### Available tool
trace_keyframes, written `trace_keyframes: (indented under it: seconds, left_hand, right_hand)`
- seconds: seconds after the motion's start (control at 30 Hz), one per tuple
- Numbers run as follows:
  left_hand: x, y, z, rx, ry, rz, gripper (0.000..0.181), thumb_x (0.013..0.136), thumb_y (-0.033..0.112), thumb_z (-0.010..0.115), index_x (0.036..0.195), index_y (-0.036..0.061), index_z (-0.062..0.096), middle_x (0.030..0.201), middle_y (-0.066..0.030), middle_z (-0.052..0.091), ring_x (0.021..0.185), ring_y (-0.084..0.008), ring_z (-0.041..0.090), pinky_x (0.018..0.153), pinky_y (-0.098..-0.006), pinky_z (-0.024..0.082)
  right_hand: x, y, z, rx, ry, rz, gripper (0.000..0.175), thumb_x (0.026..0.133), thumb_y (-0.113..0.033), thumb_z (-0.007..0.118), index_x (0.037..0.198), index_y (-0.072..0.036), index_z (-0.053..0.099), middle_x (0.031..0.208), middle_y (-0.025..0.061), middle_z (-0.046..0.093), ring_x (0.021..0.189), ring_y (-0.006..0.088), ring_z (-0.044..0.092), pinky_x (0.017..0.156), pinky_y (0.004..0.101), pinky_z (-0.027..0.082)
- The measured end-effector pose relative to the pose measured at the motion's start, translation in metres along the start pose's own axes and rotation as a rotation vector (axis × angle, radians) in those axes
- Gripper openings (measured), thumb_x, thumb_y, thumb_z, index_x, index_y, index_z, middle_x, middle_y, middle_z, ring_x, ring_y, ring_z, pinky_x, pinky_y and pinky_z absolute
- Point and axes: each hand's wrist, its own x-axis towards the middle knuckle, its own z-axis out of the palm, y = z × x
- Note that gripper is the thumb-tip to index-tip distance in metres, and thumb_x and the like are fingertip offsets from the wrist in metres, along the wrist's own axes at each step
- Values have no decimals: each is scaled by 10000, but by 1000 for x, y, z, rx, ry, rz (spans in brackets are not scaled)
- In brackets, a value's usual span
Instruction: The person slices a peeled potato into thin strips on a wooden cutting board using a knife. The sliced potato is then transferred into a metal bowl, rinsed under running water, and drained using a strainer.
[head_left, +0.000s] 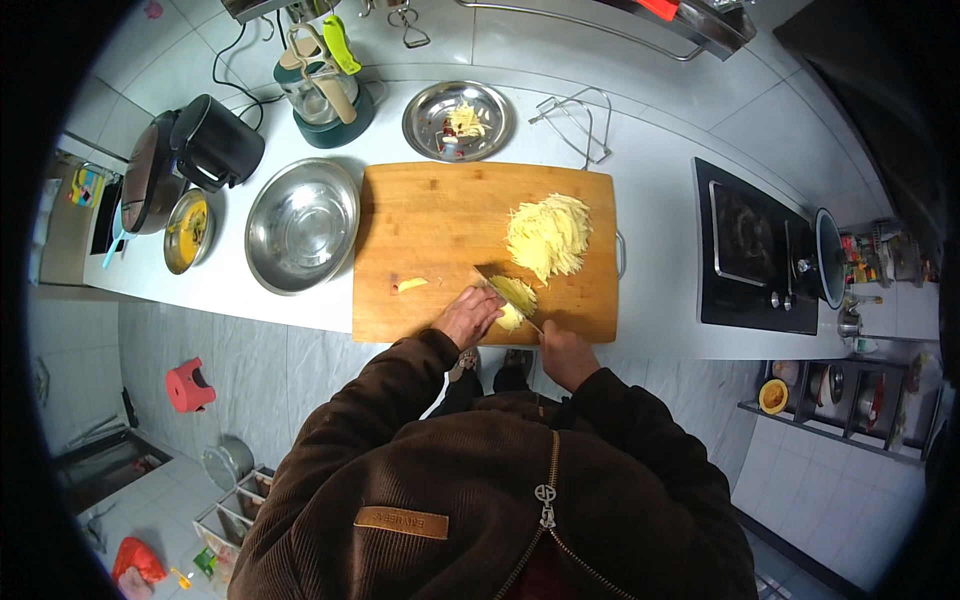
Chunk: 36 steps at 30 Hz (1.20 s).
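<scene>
My right hand (566, 354) grips the handle of a kitchen knife (510, 298), whose blade slants across pale yellow slices, possibly potato, near the front edge of a wooden cutting board (435, 217). Bent fingers of my left hand (471, 315) rest on the slices (510, 318) beside the blade. Cut shreds (520, 294) lie just beyond the knife. A larger heap of thin yellow shreds (551, 234) sits at the board's right side. One small yellow piece (412, 284) lies apart, left of my left hand.
Left of the board stands a large steel bowl (302, 225), then a smaller bowl with yellow contents (187, 231). Behind the board are a steel plate with shredded and red pieces (459, 121) and a wire rack (577, 124). A black cooktop (750, 247) lies at the right.
</scene>
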Motion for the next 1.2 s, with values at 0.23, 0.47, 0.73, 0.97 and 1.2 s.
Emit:
trace_keyframes:
  seconds: [0.23,0.47,0.73,0.97,1.2]
  left_hand:
    - [1,2,-2,-18,-4,-40,199,885,100,731,1073,41,700,1068,-145,648,986,-342,623,842,-413,538]
    - [-1,0,-1,-13,-2,-4,138,868,76,743,994,38,701,1069,-149,650,963,-347,625,827,-418,540]
    - [0,-1,-1,-30,-8,-34,167,866,88,746,1018,37,703,1073,-145,652,981,-342,620,839,-417,535]
    - [-2,4,-4,-5,-10,14,204,867,64,731,1064,33,689,1077,-131,661,975,-333,622,839,-409,535]
    - [-3,0,-8,-21,-61,40,262,843,-6,703,1096,56,681,1086,-129,666,988,-333,627,839,-399,543]
  right_hand:
    - [-4,-1,-8,7,51,-80,123,957,-131,536,923,-16,505,714,239,646,704,457,655,630,572,507]
    - [-3,-3,-3,2,68,-93,91,903,-85,559,920,-11,510,694,226,645,670,440,660,607,559,517]
    - [-5,-3,-3,14,93,-94,114,931,-122,539,895,-20,502,696,223,645,676,443,662,611,557,520]
    - [-4,6,11,-13,52,-39,122,947,-135,531,916,-23,493,713,223,655,699,451,667,639,574,518]
    - [-7,-3,0,-6,59,-85,159,976,-151,545,917,-12,494,710,244,643,699,464,649,636,577,502]
